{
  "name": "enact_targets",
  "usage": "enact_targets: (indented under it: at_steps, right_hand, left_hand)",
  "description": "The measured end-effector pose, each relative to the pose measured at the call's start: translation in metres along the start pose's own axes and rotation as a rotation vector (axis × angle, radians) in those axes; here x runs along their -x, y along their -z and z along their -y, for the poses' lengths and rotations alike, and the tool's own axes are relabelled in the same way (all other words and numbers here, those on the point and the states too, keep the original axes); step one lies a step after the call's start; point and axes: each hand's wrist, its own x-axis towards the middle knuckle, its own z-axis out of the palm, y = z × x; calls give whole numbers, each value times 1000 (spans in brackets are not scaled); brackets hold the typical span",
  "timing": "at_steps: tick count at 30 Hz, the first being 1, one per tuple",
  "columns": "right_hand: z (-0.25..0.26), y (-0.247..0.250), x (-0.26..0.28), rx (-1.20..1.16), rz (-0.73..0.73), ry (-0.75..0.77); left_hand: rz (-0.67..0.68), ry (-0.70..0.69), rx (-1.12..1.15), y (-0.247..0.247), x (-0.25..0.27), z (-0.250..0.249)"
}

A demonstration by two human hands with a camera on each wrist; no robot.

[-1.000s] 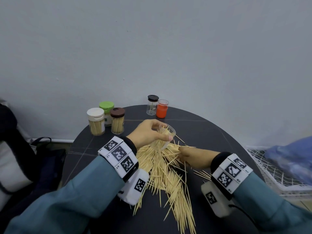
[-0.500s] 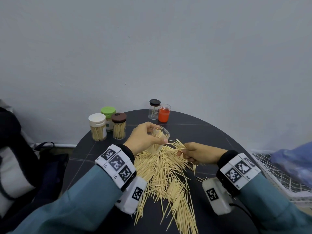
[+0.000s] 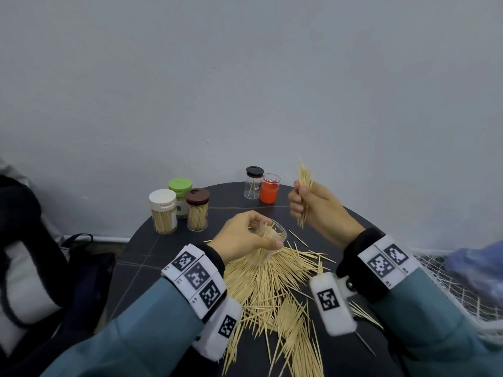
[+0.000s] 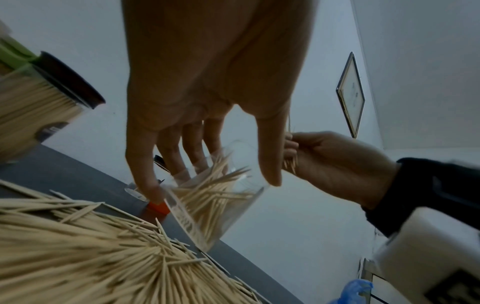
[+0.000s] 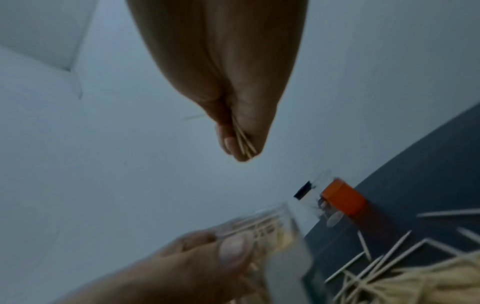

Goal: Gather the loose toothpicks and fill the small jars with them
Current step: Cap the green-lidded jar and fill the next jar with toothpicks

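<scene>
My left hand grips a clear open jar, partly filled with toothpicks and tilted over the pile. My right hand is raised to the jar's right and pinches a bunch of toothpicks that stick out above and below the fist. A big pile of loose toothpicks covers the dark round table below both hands.
Three full lidded jars, white, green and brown, stand at the back left. A black-lidded clear jar and an orange jar stand at the back. A white wire basket is on the right, a dark bag on the left.
My right hand has lifted from the pile, up and to the right, with a bunch of toothpicks pinched in it. The left hand has kept hold of the jar in place.
</scene>
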Motion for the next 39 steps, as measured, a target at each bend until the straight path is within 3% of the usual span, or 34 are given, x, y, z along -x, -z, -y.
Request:
enact_targets:
  at_steps: [4, 9, 18, 28, 34, 39]
  right_hand:
    - [-11, -18, -1, 18, -90, 125]
    - [-36, -23, 11, 73, -105, 97]
    - [-43, -19, 15, 133, -46, 113]
    - [-30, -13, 12, 251, -60, -97]
    - [-27, -9, 8, 352, 117, -326]
    - [-14, -5, 11, 378, 60, -332]
  left_hand:
    - [44, -34, 48, -2, 2, -4]
    - [14, -139, 146, 2, 2, -8]
    - [18, -129, 131, 2, 3, -8]
    - [26, -86, 27, 1, 4, -6]
    - [55, -88, -9, -1, 2, -7]
    - [61, -104, 9, 1, 2, -7]
